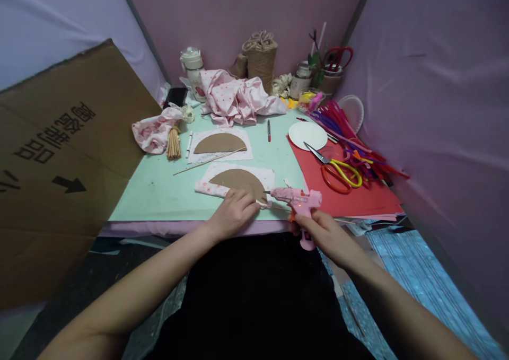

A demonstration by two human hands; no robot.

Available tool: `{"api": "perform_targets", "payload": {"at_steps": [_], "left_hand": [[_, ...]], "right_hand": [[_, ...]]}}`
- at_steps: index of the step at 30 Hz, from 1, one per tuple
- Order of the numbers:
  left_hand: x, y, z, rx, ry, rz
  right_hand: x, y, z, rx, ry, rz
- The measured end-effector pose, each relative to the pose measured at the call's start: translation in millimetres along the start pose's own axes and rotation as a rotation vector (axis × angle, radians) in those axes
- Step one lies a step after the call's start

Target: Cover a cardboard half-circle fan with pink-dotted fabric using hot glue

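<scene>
My right hand (322,230) is wrapped round the handle of a pink hot glue gun (294,194). Its dark nozzle points left, close to the right corner of a brown cardboard half circle (238,178). That half circle lies on a piece of patterned white fabric (212,188), whose near edge is folded over the cardboard's straight side. My left hand (236,211) grips this folded edge with its fingers curled together; the fingertips are partly hidden. Farther back, a second cardboard half circle (220,143) lies flat on another fabric piece, with a thin stick (209,161) across its front.
Scissors (338,172) and a white paper disc (308,135) lie on red sheets (342,203) at right, beside pipe cleaners (350,126). Crumpled pink fabric (238,97), a bottle (193,73) and twine (261,60) stand behind. A large cardboard panel (75,153) leans at left.
</scene>
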State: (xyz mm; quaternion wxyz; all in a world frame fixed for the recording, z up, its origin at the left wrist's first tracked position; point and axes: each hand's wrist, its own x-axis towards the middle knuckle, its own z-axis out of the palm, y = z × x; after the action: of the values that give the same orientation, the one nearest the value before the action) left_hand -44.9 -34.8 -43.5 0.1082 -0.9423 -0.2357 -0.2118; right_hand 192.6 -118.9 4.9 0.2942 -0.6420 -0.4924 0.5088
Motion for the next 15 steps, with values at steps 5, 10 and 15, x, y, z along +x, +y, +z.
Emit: {"api": "perform_targets", "payload": {"at_steps": [5, 10, 15], "left_hand": [[-0.1, -0.1, 4.4, -0.02, 0.05, -0.011], [-1.1, -1.2, 7.3, -0.03, 0.074, -0.006], [-2.7, -1.4, 8.3, -0.039, 0.066, -0.018]], "right_hand": [[4.9, -6.6, -1.0, -0.098, -0.099, -0.009], [7.3, -10.9, -1.6, -0.166, -0.13, 0.045], [9.0, -8.5, -1.7, -0.178, -0.135, 0.024]]}}
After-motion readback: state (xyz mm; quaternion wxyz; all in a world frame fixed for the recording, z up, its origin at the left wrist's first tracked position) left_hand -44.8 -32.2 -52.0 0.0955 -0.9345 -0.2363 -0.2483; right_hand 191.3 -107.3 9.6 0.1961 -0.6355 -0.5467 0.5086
